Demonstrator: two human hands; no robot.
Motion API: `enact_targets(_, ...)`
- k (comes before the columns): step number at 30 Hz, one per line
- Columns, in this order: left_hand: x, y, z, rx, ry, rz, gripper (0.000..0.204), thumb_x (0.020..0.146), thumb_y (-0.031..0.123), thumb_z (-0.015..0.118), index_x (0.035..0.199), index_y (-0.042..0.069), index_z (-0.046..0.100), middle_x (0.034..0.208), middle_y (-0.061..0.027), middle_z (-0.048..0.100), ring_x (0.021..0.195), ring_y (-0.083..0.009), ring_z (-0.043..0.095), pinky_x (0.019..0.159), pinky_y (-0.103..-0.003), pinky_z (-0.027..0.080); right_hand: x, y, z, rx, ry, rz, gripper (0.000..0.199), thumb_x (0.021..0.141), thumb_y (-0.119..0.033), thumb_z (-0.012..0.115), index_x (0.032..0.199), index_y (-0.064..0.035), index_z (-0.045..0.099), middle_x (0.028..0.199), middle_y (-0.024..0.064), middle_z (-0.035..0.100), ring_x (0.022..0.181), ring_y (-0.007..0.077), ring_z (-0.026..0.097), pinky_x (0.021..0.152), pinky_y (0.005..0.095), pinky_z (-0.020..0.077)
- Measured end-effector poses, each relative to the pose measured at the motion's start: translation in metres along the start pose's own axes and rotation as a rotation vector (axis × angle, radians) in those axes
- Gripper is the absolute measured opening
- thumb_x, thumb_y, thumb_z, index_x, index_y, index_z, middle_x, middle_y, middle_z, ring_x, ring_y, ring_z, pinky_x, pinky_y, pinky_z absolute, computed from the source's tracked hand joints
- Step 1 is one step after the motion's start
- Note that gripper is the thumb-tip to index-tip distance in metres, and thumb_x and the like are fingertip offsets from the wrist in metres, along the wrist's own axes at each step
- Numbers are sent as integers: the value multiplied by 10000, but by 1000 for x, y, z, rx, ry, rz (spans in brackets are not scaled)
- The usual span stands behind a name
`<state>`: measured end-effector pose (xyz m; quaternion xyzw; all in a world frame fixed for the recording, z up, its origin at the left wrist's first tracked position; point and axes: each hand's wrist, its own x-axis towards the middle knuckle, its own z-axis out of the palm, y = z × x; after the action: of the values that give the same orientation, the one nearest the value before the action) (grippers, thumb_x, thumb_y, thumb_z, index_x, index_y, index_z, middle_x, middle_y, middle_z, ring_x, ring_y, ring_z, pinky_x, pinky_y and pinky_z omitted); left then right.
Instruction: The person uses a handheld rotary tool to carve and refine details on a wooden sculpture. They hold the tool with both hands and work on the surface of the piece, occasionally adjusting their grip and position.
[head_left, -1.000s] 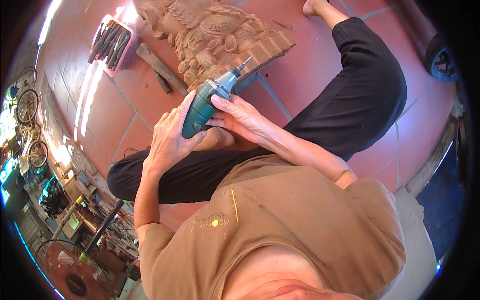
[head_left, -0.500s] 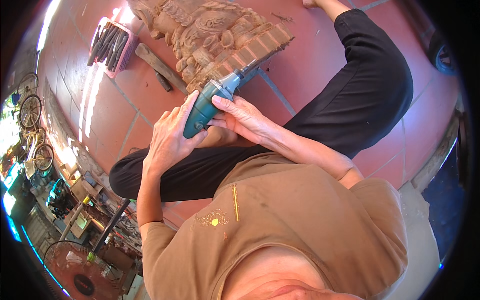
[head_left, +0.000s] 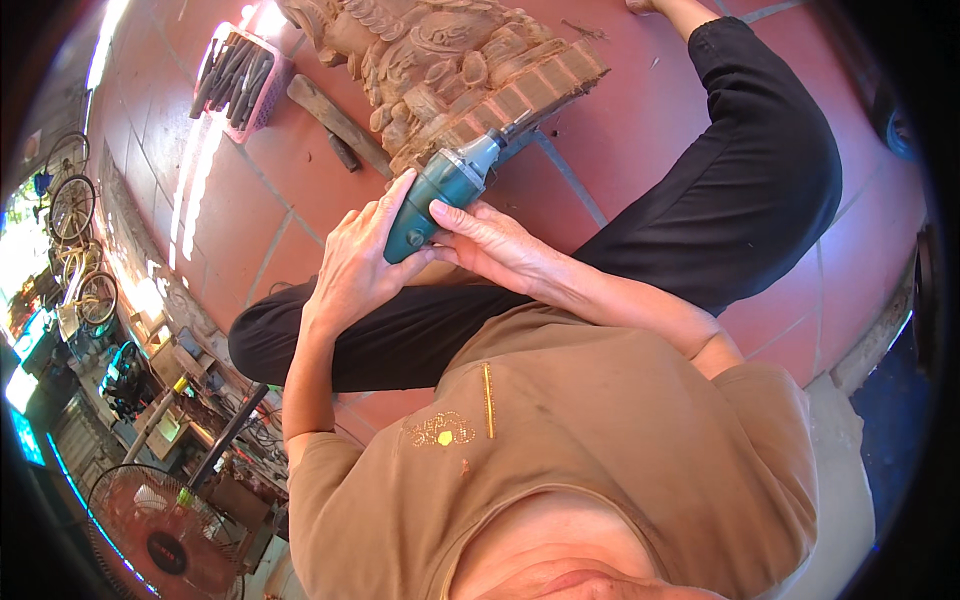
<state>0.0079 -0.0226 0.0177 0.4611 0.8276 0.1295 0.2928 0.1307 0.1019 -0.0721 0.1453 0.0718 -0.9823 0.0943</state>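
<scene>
A green die grinder (head_left: pixel 436 206) with a grey nose lies between my hands, its tip pointing up and to the right. My left hand (head_left: pixel 355 258) is wrapped along its left side and rear end. With the thumb on top, my right hand (head_left: pixel 492 246) grips it from the right. Just beyond is a carved brown wooden sculpture (head_left: pixel 440 65), lying with its notched base toward me. The thin bit (head_left: pixel 516 124) at the grinder's nose shows against the base; whether it touches the wood I cannot tell.
A pink basket (head_left: pixel 268 98) of dark chisel-like tools stands at the far left on red floor tiles. Beside the sculpture lie a wooden mallet-like bar (head_left: pixel 335 118) and a short dark tool (head_left: pixel 343 152). Bicycles (head_left: pixel 72 208) and a fan (head_left: pixel 165 540) line the left side.
The whole view has shifted slightly, so the scene sits a little farther right. Both hands keep the same hold on the grinder, and its tilt is nearly unchanged.
</scene>
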Motion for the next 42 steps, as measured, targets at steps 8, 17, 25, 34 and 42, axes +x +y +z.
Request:
enact_targets(8, 2, 2, 0, -11, 1, 4, 847, 706, 225, 805, 1427, 41, 401, 1300, -191, 571, 1109, -379, 590, 938, -427, 466, -2, 1, 0, -36, 41, 11, 454, 933, -386, 640, 1269, -104, 522, 1218, 42, 576, 1158, 162, 524, 956, 388, 458)
enact_targets(17, 1, 1, 3, -2, 4, 8, 860, 701, 230, 808, 1434, 48, 397, 1311, -188, 567, 1121, -378, 588, 944, -426, 469, -4, 1, 0, -48, 62, 19, 466, 929, -391, 642, 1285, -112, 526, 1243, 42, 570, 1169, 173, 519, 974, 399, 456)
enact_targets(25, 2, 1, 2, 14, -9, 9, 856, 702, 220, 806, 1432, 48, 395, 1285, -193, 580, 1099, -382, 594, 926, -426, 470, -3, 1, -3, -36, 60, 34, 473, 927, -390, 645, 1289, -111, 521, 1249, 44, 570, 1174, 172, 518, 981, 400, 451)
enact_targets(34, 3, 1, 1, 32, -12, 23, 845, 717, 241, 799, 1431, 46, 392, 1249, -201, 595, 1068, -379, 604, 906, -424, 471, -1, 2, -4, -22, 54, 36, 478, 923, -390, 651, 1292, -115, 520, 1247, 49, 572, 1185, 179, 516, 988, 410, 443)
enact_targets(42, 4, 1, 0, 37, -17, 23, 840, 719, 245, 797, 1434, 67, 392, 1227, -204, 603, 1067, -386, 602, 906, -430, 471, 0, 0, -2, -35, 42, 14, 465, 925, -390, 648, 1275, -107, 532, 1216, 46, 590, 1141, 170, 543, 952, 385, 462)
